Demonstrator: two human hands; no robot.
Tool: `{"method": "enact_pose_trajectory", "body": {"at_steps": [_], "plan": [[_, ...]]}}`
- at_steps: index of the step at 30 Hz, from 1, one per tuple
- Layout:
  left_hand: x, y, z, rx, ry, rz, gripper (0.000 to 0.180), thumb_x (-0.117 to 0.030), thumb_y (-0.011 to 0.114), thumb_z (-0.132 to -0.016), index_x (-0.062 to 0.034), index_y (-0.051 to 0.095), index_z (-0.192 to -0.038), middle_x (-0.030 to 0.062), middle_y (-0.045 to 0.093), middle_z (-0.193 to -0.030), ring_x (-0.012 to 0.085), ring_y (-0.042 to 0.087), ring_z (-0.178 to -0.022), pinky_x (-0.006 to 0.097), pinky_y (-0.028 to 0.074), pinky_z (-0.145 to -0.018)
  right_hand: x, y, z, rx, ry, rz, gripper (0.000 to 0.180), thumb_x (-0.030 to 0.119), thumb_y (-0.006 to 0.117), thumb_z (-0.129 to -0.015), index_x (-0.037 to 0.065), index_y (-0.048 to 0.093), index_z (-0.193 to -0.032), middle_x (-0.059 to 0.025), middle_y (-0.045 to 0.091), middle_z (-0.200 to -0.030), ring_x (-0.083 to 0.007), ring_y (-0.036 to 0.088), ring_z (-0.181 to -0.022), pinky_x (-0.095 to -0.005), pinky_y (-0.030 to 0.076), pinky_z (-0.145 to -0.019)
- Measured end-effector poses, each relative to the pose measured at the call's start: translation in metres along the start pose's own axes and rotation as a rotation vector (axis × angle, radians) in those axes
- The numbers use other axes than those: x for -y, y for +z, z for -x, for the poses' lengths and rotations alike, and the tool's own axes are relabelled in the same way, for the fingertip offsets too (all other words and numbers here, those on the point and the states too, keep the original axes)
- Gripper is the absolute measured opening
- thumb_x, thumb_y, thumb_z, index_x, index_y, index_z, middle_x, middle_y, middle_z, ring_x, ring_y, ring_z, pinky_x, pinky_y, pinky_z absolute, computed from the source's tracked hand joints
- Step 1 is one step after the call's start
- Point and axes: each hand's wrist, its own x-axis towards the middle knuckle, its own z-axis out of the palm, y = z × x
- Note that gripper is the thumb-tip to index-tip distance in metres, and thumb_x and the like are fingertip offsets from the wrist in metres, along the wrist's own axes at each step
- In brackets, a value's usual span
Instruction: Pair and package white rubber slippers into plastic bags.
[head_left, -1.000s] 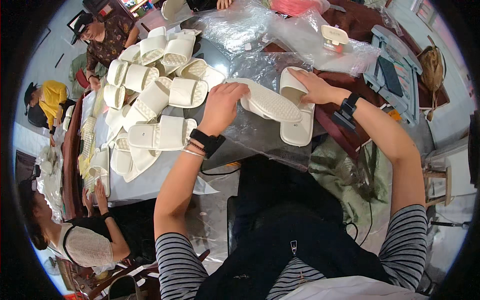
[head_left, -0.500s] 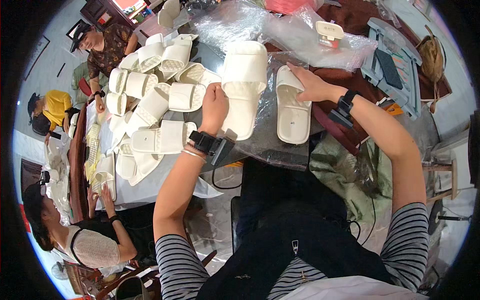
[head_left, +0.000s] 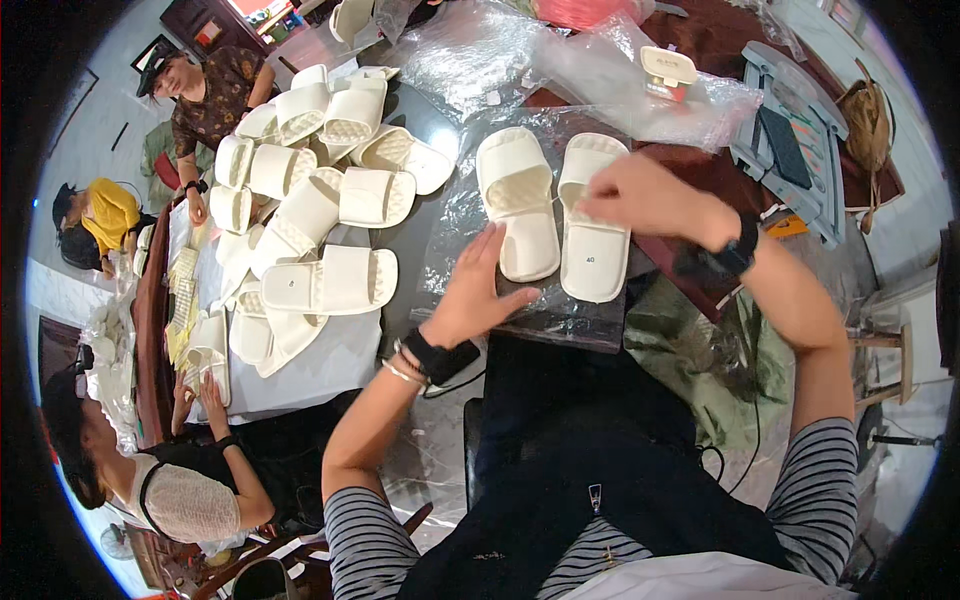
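Two cream slide slippers lie side by side in front of me, toes pointing away: a left-hand slipper (head_left: 530, 248) and a right-hand slipper (head_left: 596, 268). My left hand (head_left: 474, 288) has its fingers stretched out, the tips at the near left edge of the left-hand slipper. Over the strap of the other slipper is my right hand (head_left: 655, 198), bent inward and smeared by motion; its fingertips are partly hidden. Clear plastic sheeting (head_left: 450, 225) lies under the pair. To the left is a heap of matching slippers (head_left: 310, 205).
Bubble wrap and clear film (head_left: 470, 60) cover the far part of the table. A small lidded tub (head_left: 668, 68) stands on it. A grey-blue frame (head_left: 790, 140) is at the far right. Across on the left, a person (head_left: 225, 100) stands; another person (head_left: 180, 490) handles a slipper.
The left-hand slipper, earlier held up in my left hand, now lies beside the other. My left hand has let go and come nearer me. My right hand has shifted over the right-hand slipper's strap.
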Motion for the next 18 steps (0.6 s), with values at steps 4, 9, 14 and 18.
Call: {"method": "enact_pose_trajectory", "body": {"at_steps": [4, 9, 14, 18], "plan": [[-0.037, 0.023, 0.022, -0.015, -0.005, -0.028, 0.087, -0.037, 0.079, -0.077, 0.0044, 0.038, -0.142, 0.0353, 0.031, -0.148, 0.0465, 0.033, -0.138, 0.048, 0.028, -0.115, -0.035, 0.057, 0.017, -0.042, 0.055, 0.027, 0.048, 0.042, 0.065, -0.087, -0.003, 0.063, -0.103, -0.0255, 0.063, -0.101, -0.0415, 0.06, -0.098, -0.0469, 0.049, -0.084], [-0.065, 0.031, 0.035, 0.046, 0.043, 0.284, 0.078, -0.027, 0.078, -0.08, 0.0018, 0.04, -0.142, 0.0307, 0.034, -0.149, 0.0426, 0.038, -0.137, 0.047, 0.031, -0.114, -0.033, 0.089, -0.02, -0.306, 0.325, 0.063, 0.064, 0.056, 0.071, -0.078, -0.001, 0.064, -0.108, -0.0246, 0.062, -0.106, -0.0387, 0.059, -0.102, -0.0473, 0.047, -0.087], [-0.049, 0.023, 0.043, 0.0, 0.045, -0.096, 0.081, -0.035, 0.078, -0.079, -0.0011, 0.041, -0.143, 0.0227, 0.039, -0.148, 0.042, 0.036, -0.138, 0.051, 0.028, -0.114, -0.035, 0.091, -0.05, -0.442, 0.334, 0.232, 0.051, 0.052, 0.071, -0.075, 0.002, 0.071, -0.085, -0.0199, 0.067, -0.092, -0.0349, 0.062, -0.092, -0.0455, 0.049, -0.079], [-0.027, 0.034, 0.038, -0.006, 0.052, -0.232, 0.089, -0.053, 0.072, -0.078, -0.0021, 0.04, -0.144, 0.0222, 0.033, -0.153, 0.0437, 0.026, -0.143, 0.06, 0.018, -0.114, -0.043, 0.078, -0.073, -0.461, 0.45, 0.017, 0.043, 0.046, 0.07, -0.075, 0.003, 0.07, -0.073, -0.0177, 0.067, -0.072, -0.0354, 0.065, -0.074, -0.0464, 0.05, -0.073]]}}
